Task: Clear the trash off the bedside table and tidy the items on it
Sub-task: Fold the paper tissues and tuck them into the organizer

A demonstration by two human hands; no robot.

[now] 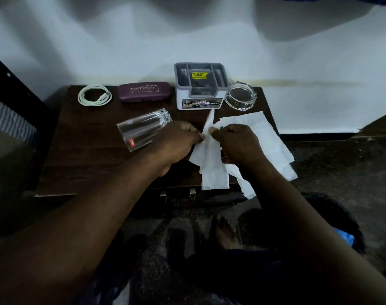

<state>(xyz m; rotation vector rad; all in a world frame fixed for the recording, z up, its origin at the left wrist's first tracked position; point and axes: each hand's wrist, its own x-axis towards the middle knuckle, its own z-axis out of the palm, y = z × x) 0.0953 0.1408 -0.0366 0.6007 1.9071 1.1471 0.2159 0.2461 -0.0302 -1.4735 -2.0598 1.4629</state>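
**A:** Where is the trash?

**B:** White tissue paper [214,170] lies rumpled at centre right of the frame and hangs over the front edge of the dark tabletop [88,155]. The left hand [176,144] and the right hand [238,146] each pinch its upper fold.

**A:** How will it handle?

**B:** Probably very light, limp and easily torn. It is better bunched into a ball than tugged by a corner. A clear glass [141,130] lies on its side just beside the left hand. It looks fragile and may roll.

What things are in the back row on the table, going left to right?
From the left: white cable, purple glasses case, grey and white organiser box, glass ashtray.
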